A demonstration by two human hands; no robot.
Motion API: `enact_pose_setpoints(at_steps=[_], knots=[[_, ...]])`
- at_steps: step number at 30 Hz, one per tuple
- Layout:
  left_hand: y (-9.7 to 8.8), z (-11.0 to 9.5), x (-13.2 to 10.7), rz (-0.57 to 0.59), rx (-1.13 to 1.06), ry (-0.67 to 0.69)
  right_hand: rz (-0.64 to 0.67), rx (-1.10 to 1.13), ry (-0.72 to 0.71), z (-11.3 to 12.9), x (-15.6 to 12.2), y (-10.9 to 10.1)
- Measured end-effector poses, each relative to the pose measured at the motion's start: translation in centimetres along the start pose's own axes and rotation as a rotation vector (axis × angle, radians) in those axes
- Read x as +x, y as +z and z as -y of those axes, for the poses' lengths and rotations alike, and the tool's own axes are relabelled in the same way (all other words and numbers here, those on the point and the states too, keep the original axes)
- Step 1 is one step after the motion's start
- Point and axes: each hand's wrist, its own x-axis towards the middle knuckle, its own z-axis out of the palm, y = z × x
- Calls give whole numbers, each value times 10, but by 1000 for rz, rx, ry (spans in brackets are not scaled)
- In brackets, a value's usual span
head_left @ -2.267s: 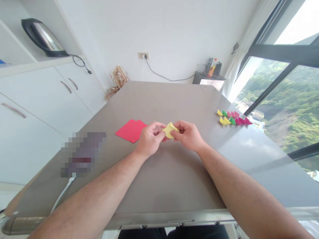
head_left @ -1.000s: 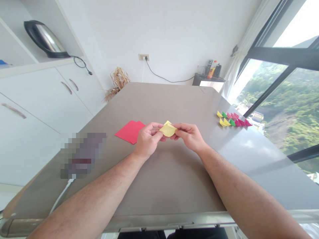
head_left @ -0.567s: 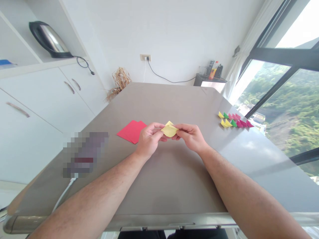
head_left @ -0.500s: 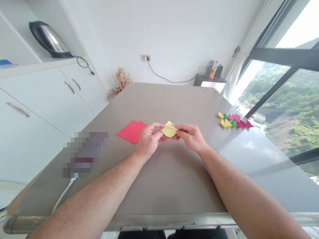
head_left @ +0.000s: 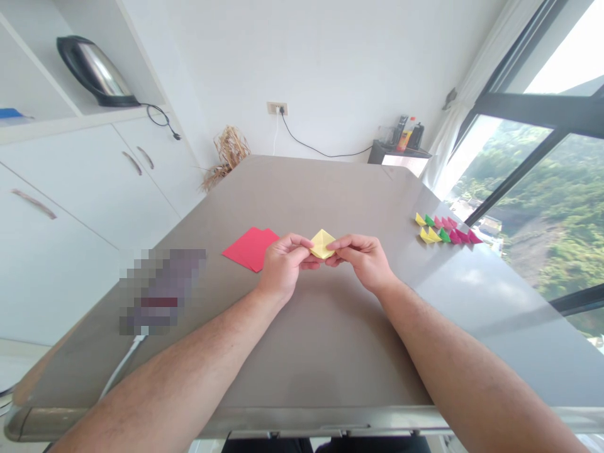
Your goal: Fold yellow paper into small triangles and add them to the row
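Between my two hands, a little above the table, is a small piece of folded yellow paper (head_left: 322, 243), diamond-shaped with creases across its face. My left hand (head_left: 282, 264) pinches its left corner between thumb and fingers. The right corner is gripped the same way by my right hand (head_left: 365, 259), with the thumb on the near face. Some fingertips are hidden behind the paper. Just left of my left hand, red paper sheets (head_left: 249, 250) lie flat on the table, partly covered by that hand.
Two rows of small folded paper boats (head_left: 443, 235) in yellow, green and pink stand at the right of the grey table (head_left: 330, 189). A blurred-out object (head_left: 163, 292) with a white cable (head_left: 120, 365) lies at the left. A window (head_left: 528, 189) borders the right side.
The yellow paper has changed from a rounded, partly opened form with a raised tip to a flatter diamond. Both hands keep their hold at nearly the same place.
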Motion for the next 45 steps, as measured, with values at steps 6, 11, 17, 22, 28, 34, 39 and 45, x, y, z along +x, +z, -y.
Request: enact_pose_setpoints(at_steps=[6,11,17,22,28,34,39,45], knots=[[-2,-1,1,40,-57,-45,6,-13,12,0,0,-3],[-2,1,1,51,45,24,20,-102,-21,-1,0,-3],[-4,5,4,-14,163,143,-29,-51,6,1,0,3],[-5,7,4,2,219,202,-35,-143,77,-4,2,6],[-3,7,2,55,238,212,-91,-232,48,-6,2,8],[-3,7,4,29,187,194,-101,-228,20,-6,1,10],[-4,8,5,79,179,119,-118,-156,22,-9,1,8],[-2,6,4,103,194,124,-93,-221,61,-6,1,9]])
